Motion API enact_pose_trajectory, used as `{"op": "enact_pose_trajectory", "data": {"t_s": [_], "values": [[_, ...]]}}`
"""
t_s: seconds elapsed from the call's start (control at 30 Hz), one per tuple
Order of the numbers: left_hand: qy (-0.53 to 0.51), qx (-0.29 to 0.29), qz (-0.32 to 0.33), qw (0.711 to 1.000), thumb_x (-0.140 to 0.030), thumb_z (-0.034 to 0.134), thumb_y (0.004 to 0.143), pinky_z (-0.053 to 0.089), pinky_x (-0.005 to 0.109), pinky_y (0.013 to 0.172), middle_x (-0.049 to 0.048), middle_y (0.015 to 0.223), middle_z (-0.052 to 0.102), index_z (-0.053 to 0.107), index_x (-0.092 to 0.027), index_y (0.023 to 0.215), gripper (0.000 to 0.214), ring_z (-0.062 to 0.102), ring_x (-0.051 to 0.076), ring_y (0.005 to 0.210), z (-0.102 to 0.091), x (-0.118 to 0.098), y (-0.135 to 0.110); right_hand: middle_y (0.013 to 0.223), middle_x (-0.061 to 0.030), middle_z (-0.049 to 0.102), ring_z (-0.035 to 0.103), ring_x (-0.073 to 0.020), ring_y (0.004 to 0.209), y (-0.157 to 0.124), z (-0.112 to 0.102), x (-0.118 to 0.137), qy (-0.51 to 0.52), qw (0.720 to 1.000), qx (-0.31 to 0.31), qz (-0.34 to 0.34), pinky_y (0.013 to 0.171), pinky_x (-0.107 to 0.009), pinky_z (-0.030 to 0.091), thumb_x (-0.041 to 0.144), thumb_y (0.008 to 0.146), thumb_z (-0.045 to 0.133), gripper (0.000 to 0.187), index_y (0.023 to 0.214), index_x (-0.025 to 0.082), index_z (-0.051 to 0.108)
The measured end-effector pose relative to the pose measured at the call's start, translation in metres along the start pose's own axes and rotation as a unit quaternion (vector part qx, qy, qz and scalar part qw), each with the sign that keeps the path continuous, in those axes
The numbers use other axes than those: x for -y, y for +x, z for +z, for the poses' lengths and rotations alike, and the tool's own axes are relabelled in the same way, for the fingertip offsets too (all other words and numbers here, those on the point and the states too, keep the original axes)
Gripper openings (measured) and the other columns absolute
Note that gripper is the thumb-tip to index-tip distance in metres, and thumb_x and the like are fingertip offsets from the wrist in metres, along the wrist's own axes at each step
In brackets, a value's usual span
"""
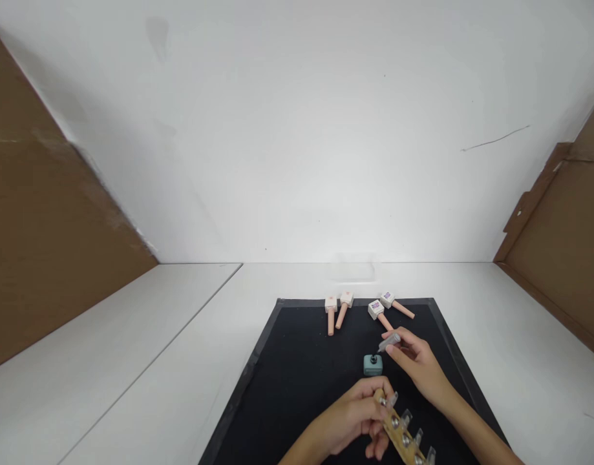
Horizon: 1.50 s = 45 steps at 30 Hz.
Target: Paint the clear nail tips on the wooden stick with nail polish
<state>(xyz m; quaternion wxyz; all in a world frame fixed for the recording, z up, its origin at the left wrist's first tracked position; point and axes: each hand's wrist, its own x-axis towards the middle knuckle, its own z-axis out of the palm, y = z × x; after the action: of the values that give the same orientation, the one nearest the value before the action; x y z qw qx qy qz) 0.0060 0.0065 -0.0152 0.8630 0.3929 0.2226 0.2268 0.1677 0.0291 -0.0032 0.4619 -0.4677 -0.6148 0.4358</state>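
Note:
My left hand [357, 416] is closed around the upper end of a tan wooden strip [402, 434] that carries several clear false nail tips on silver mounts, low over a black mat [297, 374]. My right hand [415, 361] pinches a grey nail-polish cap with its brush [390, 342], tilted down toward the open mouth of a small teal polish bottle [373, 365]. The bottle stands upright on the mat just left of that hand and above my left hand.
Four pink-handled bottles with white square caps lie at the mat's far edge: two on the left [338, 311] and two on the right [388, 307]. The mat rests on a white table [132, 361]. Brown cardboard panels [39, 226] flank both sides before a white wall.

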Motion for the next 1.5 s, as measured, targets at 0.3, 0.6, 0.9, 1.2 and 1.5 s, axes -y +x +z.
{"op": "enact_pose_trajectory", "data": {"t_s": [0.3,0.6,0.9,1.2,1.5], "values": [[0.001,-0.001,-0.001,1.0,-0.021,0.058,0.055,0.027,0.014,0.029,-0.01,0.039,0.043,0.047,-0.018,0.07,0.019,0.046,0.008,0.03,0.002,-0.001,0.0,0.073,-0.0014,0.059,0.054,-0.0153,0.06,0.0,0.002,0.0,-0.02,1.0,-0.01,-0.008,0.059,-0.027,0.048,0.042,0.076,0.063,0.025,0.084,0.018,0.068],[-0.011,0.004,0.001,1.0,-0.02,0.058,0.056,0.027,0.014,0.029,-0.01,0.039,0.044,0.048,-0.018,0.07,0.018,0.048,0.008,0.031,0.001,0.0,0.001,0.075,-0.0013,0.058,0.053,-0.015,0.062,-0.002,0.005,0.001,-0.027,1.0,0.006,-0.005,0.058,-0.026,0.046,0.032,0.076,0.061,0.018,0.085,0.018,0.068],[-0.007,0.003,0.002,1.0,-0.019,0.057,0.056,0.028,0.013,0.028,-0.0104,0.038,0.045,0.047,-0.018,0.069,0.016,0.047,0.008,0.03,0.003,-0.002,0.0,0.078,-0.0026,0.058,0.055,-0.0157,0.065,-0.004,0.007,0.002,-0.009,1.0,0.022,-0.004,0.06,-0.027,0.048,0.036,0.075,0.064,0.021,0.087,0.02,0.072],[-0.031,0.02,0.045,0.998,-0.03,0.062,0.064,0.029,0.013,0.026,-0.0089,0.039,0.043,0.048,-0.017,0.068,0.019,0.046,0.008,0.029,-0.002,0.001,0.002,0.068,-0.001,0.06,0.045,-0.0098,0.049,-0.002,-0.003,0.017,0.151,0.987,-0.055,0.03,0.047,-0.023,0.041,0.047,0.068,0.072,0.033,0.084,0.019,0.071],[-0.049,0.016,0.066,0.996,-0.031,0.06,0.067,0.028,0.013,0.026,-0.0082,0.04,0.041,0.048,-0.016,0.068,0.019,0.046,0.008,0.029,-0.003,0.001,0.002,0.066,-0.0007,0.055,0.046,-0.0108,0.054,-0.015,-0.01,0.036,0.236,0.971,0.033,-0.012,0.051,-0.022,0.038,0.045,0.071,0.072,0.027,0.079,0.019,0.071]]}}
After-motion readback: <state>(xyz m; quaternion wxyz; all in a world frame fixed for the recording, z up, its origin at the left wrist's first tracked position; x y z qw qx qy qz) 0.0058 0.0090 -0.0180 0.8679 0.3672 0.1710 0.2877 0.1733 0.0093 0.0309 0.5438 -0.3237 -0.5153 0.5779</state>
